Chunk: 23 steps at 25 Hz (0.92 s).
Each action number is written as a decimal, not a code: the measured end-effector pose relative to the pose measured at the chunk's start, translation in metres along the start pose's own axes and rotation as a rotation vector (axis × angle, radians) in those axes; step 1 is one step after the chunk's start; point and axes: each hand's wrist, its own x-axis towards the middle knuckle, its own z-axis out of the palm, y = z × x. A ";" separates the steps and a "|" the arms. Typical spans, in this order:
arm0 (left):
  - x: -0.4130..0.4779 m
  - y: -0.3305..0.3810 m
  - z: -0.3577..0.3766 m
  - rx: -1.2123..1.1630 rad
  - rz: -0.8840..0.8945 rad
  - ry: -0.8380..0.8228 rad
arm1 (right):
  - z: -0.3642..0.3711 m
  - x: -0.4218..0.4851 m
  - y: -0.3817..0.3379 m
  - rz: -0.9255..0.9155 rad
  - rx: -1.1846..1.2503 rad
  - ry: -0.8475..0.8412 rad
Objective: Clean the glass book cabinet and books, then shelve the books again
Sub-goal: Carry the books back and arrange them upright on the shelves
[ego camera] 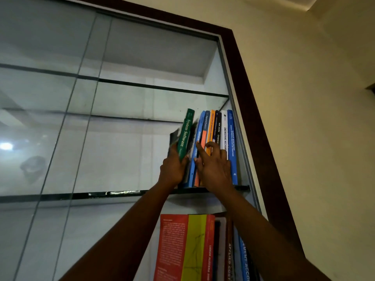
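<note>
A person is reaching into the big glass book cabinet with the dark brown wooden frame (248, 102). A row of colourful upright books (223, 134) is standing on its thin glass shelf (121, 193). The green paperback book (185, 134) is leaning on that shelf, and the left hand (172, 169) is curling its fingers round it. The right hand (215, 169) is laying spread fingers (200, 151) on the spines above the shelf, gripping nothing.

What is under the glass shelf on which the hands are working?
More books stand under the glass shelf, with red and yellow ones at the left. The right arm partly covers those further right, so their number stays unclear.
</note>
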 end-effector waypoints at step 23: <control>-0.106 0.033 -0.057 -0.164 -0.050 -0.077 | -0.075 -0.078 0.009 0.015 0.623 -0.212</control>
